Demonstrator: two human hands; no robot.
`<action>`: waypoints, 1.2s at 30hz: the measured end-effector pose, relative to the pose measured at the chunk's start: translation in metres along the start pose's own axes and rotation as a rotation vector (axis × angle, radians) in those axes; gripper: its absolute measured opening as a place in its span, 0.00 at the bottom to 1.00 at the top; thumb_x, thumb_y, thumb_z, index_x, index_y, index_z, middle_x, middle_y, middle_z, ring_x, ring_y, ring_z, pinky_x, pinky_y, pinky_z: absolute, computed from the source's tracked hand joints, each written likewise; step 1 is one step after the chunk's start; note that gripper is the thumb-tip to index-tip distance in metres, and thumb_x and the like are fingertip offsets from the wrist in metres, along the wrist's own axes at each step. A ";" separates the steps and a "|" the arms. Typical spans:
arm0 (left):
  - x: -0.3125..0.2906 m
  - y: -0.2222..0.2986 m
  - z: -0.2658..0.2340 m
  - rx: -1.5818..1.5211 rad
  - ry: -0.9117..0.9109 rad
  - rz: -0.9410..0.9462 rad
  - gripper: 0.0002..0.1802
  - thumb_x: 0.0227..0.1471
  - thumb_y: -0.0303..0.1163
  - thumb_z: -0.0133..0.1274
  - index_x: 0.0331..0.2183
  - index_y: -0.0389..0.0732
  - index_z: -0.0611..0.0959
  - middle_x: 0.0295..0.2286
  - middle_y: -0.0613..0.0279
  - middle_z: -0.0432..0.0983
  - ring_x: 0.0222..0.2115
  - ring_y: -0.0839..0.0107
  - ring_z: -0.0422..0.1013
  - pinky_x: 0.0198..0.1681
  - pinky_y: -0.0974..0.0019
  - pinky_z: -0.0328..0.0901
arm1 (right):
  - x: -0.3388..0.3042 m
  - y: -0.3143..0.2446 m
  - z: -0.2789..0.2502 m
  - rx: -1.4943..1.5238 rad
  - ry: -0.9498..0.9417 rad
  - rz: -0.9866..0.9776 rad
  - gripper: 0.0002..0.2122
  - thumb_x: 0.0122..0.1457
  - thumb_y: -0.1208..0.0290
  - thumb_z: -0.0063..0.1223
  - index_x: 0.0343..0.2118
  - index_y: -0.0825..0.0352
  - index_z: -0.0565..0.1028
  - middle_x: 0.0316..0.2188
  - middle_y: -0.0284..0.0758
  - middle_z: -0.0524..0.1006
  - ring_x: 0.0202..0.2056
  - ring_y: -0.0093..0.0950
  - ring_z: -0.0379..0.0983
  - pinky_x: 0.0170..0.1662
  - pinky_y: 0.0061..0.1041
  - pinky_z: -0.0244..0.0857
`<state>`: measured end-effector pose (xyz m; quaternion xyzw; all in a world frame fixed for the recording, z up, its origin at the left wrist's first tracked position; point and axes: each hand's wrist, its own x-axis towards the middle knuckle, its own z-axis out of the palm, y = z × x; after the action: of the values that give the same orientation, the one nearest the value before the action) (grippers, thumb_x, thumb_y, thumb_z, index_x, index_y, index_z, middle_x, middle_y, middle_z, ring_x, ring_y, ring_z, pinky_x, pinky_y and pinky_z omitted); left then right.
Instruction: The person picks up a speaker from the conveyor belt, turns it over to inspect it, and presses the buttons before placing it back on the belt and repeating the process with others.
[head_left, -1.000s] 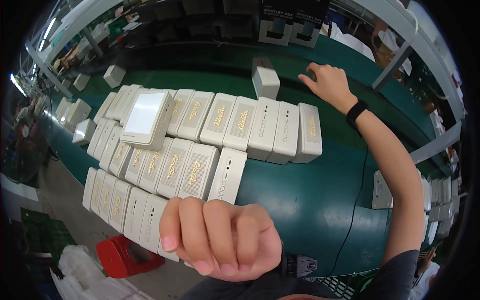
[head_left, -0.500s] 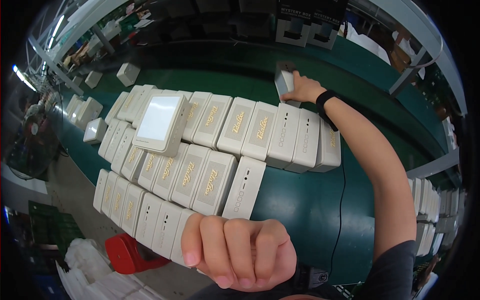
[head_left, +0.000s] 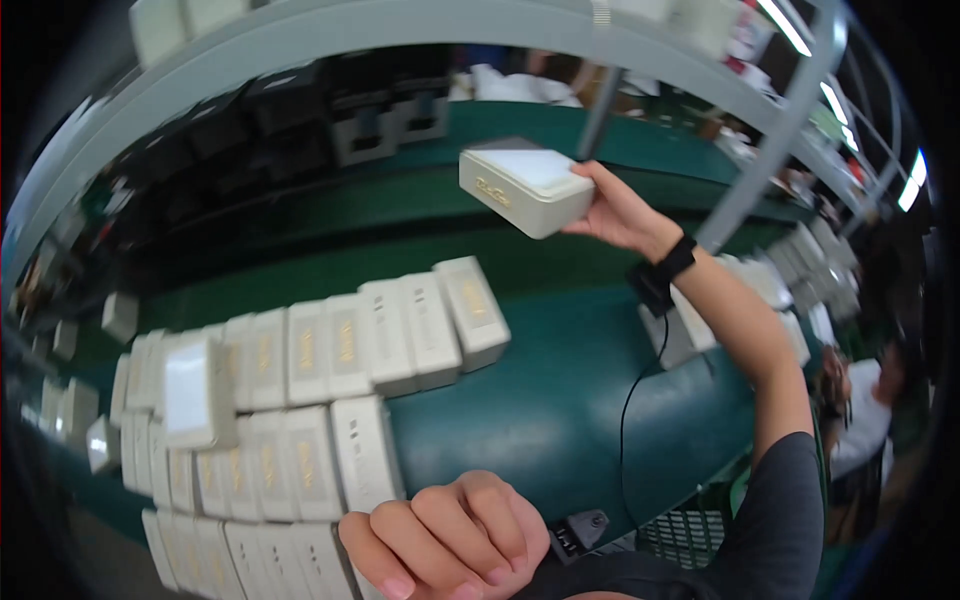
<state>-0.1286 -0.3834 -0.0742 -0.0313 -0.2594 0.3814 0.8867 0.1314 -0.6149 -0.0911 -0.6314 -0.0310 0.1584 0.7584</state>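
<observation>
Up at the right, my right hand [head_left: 622, 212], with a black band on the wrist, grips the near right end of a cream box-shaped device [head_left: 512, 200]. The device is tilted in the air, its pale screen facing up and gold script on its side. Low in the middle, my left hand [head_left: 450, 540] is curled closed; anything inside its fingers is hidden. Beside it, rows of similar cream devices [head_left: 345, 345] stand close together at left, some showing speaker grilles, others ports. Another screened device [head_left: 190, 395] lies on top of the rows.
The devices stand on a green tabletop [head_left: 520, 430], crossed by a black cable [head_left: 624, 420]. More cream devices [head_left: 680, 335] are at right, above a green crate [head_left: 690, 525]. Dark boxes [head_left: 360, 135] stand behind, under a grey rail [head_left: 500, 28]. A person [head_left: 868, 410] sits far right.
My view has swung to the right. My right hand has lifted the device from beside the back row and turned it so its screen faces up. My left hand stays curled.
</observation>
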 end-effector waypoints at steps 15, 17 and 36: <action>-0.073 -0.038 0.024 0.131 -0.432 -0.507 0.02 0.56 0.26 0.45 0.31 0.40 0.69 0.20 0.65 0.63 0.18 0.75 0.59 0.19 0.72 0.57 | -0.349 0.117 -0.104 0.842 0.366 -0.054 0.24 0.61 0.52 0.44 0.53 0.65 0.65 0.45 0.38 0.75 0.43 0.32 0.76 0.38 0.34 0.76; -0.084 -0.050 0.020 0.221 -0.586 -0.561 0.02 0.56 0.26 0.43 0.34 0.41 0.71 0.21 0.63 0.65 0.19 0.72 0.64 0.19 0.71 0.61 | -0.362 0.125 -0.108 0.866 0.323 -0.096 0.25 0.61 0.51 0.43 0.54 0.64 0.65 0.46 0.37 0.74 0.43 0.31 0.76 0.39 0.35 0.75; -0.160 -0.139 -0.076 0.694 -0.213 -1.402 0.28 0.62 0.41 0.40 0.57 0.35 0.58 0.53 0.49 0.60 0.53 0.61 0.61 0.56 0.63 0.56 | -0.364 0.129 -0.033 0.153 0.388 -0.360 0.31 0.60 0.64 0.50 0.62 0.66 0.49 0.57 0.42 0.62 0.50 0.32 0.70 0.43 0.32 0.73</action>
<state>-0.0914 -0.5818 -0.1743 0.4548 -0.1681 -0.2066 0.8498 -0.2313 -0.7279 -0.1665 -0.5751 0.0151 -0.1011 0.8117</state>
